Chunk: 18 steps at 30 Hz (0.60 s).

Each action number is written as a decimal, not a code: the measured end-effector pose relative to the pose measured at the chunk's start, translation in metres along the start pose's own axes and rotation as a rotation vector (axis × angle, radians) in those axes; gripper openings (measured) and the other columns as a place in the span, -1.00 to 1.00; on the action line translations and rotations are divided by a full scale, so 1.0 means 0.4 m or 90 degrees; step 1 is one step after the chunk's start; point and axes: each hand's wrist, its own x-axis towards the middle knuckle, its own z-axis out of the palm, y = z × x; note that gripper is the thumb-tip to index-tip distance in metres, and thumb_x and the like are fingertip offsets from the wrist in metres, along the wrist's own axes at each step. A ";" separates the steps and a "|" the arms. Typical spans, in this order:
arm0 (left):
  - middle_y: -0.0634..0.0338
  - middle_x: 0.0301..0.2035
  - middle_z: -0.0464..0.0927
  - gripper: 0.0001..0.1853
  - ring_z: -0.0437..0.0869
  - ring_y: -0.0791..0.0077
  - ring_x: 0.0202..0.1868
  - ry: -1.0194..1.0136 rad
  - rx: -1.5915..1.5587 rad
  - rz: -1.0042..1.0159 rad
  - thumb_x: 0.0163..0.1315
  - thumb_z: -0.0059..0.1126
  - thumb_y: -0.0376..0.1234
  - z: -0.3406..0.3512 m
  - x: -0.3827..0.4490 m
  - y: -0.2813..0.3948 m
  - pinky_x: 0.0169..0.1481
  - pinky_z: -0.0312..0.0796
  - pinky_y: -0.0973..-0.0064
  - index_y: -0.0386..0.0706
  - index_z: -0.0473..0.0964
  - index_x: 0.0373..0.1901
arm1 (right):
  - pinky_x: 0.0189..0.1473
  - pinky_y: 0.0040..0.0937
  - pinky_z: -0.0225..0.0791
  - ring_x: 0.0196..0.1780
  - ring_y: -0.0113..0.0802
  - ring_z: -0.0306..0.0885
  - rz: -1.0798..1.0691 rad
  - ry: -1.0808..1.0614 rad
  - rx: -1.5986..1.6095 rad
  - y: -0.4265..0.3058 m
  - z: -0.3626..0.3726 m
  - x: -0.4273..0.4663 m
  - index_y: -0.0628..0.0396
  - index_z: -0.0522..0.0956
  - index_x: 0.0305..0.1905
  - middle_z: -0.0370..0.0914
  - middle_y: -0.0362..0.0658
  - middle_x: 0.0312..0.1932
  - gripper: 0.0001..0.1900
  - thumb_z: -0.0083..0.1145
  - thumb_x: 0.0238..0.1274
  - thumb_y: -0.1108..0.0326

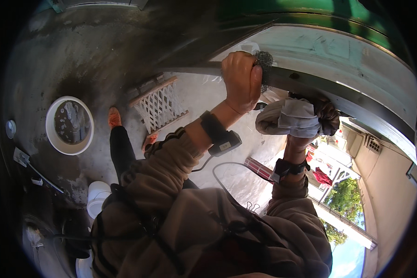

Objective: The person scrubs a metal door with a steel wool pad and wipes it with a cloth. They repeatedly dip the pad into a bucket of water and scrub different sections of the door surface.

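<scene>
My left hand (241, 80) is closed around a dark scouring pad of wire mesh (265, 62), against a long grey-green beam or frame edge (299, 77). To its right, my right hand (300, 140) is raised just under the same beam and grips a folded pale cloth (293, 118). The cloth hides most of its fingers. A dark, crumpled material (328, 114) lies against the cloth's right side; what it is cannot be told. A pale panel (319, 47) with smudges runs above the beam. Both wrists wear black straps.
On the wet concrete floor stand a white bucket (49, 128) of dirty water with a cloth in it and another white bucket (99, 191). A wooden rack with white webbing (160, 106) stands beside my feet. Cables hang by my arms. A beige wall (385, 187) is at right.
</scene>
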 end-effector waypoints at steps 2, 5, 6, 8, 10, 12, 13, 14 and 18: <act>0.00 -0.34 0.40 -0.84 0.40 0.05 -0.28 0.018 0.030 0.088 0.30 -0.12 -0.34 0.001 0.012 -0.029 -0.13 0.18 0.19 -0.25 0.39 -0.34 | -0.20 -0.55 0.19 -0.36 -0.45 0.16 0.038 0.069 0.020 -0.011 0.024 0.003 0.10 0.20 -0.34 0.19 -0.20 -0.45 -0.83 -0.23 0.40 0.31; -0.02 -0.38 0.39 -0.88 0.39 0.04 -0.33 0.000 0.006 0.016 0.23 -0.13 -0.40 -0.028 -0.007 -0.098 -0.20 0.17 0.16 -0.25 0.37 -0.41 | -0.23 -0.54 0.25 -0.40 -0.42 0.24 0.053 0.090 -0.231 -0.024 0.072 0.003 0.14 0.30 -0.43 0.26 -0.16 -0.49 -0.82 -0.13 0.32 0.39; -0.02 -0.39 0.39 -0.90 0.40 0.04 -0.33 -0.009 0.038 0.037 0.21 -0.13 -0.42 -0.038 -0.009 -0.123 -0.20 0.18 0.16 -0.25 0.37 -0.41 | -0.21 -0.54 0.27 -0.37 -0.41 0.29 0.053 0.086 -0.339 -0.028 0.088 0.007 0.16 0.34 -0.41 0.31 -0.14 -0.47 -0.85 -0.09 0.30 0.41; -0.02 -0.38 0.39 -0.92 0.41 0.05 -0.32 -0.031 0.085 0.035 0.18 -0.13 -0.44 -0.060 -0.003 -0.160 -0.21 0.20 0.15 -0.24 0.36 -0.42 | -0.15 -0.54 0.31 -0.31 -0.40 0.38 0.043 0.076 -0.555 -0.037 0.117 0.021 0.20 0.42 -0.38 0.40 -0.11 -0.41 -0.89 0.00 0.25 0.44; -0.01 -0.38 0.40 -0.92 0.42 0.05 -0.31 -0.056 0.104 0.014 0.17 -0.14 -0.44 -0.074 0.019 -0.162 -0.21 0.22 0.14 -0.24 0.37 -0.42 | -0.13 -0.53 0.34 -0.26 -0.38 0.45 0.000 0.079 -0.545 -0.040 0.146 0.046 0.24 0.48 -0.30 0.47 -0.12 -0.36 -0.93 0.05 0.21 0.46; 0.00 -0.37 0.41 -0.90 0.43 0.05 -0.28 -0.047 0.148 -0.009 0.21 -0.15 -0.42 -0.071 0.048 -0.116 -0.19 0.23 0.15 -0.23 0.37 -0.41 | -0.16 -0.51 0.35 -0.22 -0.36 0.49 -0.112 0.059 -0.469 -0.041 0.178 0.073 0.28 0.51 -0.17 0.52 -0.15 -0.29 -0.85 0.06 0.20 0.46; 0.00 -0.36 0.41 -0.88 0.43 0.05 -0.27 -0.044 0.167 -0.014 0.23 -0.15 -0.41 -0.069 0.068 -0.087 -0.19 0.24 0.15 -0.23 0.37 -0.41 | -0.15 -0.49 0.36 -0.21 -0.37 0.48 -0.091 0.046 -0.485 -0.051 0.190 0.084 0.27 0.50 -0.20 0.50 -0.17 -0.31 -0.86 0.09 0.18 0.45; 0.01 -0.37 0.41 -0.89 0.44 0.04 -0.26 -0.047 0.105 -0.034 0.26 -0.12 -0.40 -0.051 0.079 -0.043 -0.16 0.25 0.16 -0.22 0.38 -0.40 | -0.11 -0.49 0.35 -0.18 -0.39 0.47 0.000 0.032 -0.378 -0.070 0.199 0.089 0.26 0.49 -0.17 0.49 -0.17 -0.28 -0.84 0.12 0.17 0.43; 0.00 -0.40 0.40 -0.88 0.42 0.02 -0.29 -0.020 -0.013 0.084 0.26 -0.06 -0.37 0.035 0.114 0.119 -0.17 0.21 0.16 -0.21 0.38 -0.41 | -0.05 -0.54 0.31 -0.14 -0.49 0.41 0.053 -0.055 -0.384 -0.145 0.198 0.095 0.21 0.38 -0.03 0.46 -0.21 -0.19 -0.73 0.12 0.18 0.46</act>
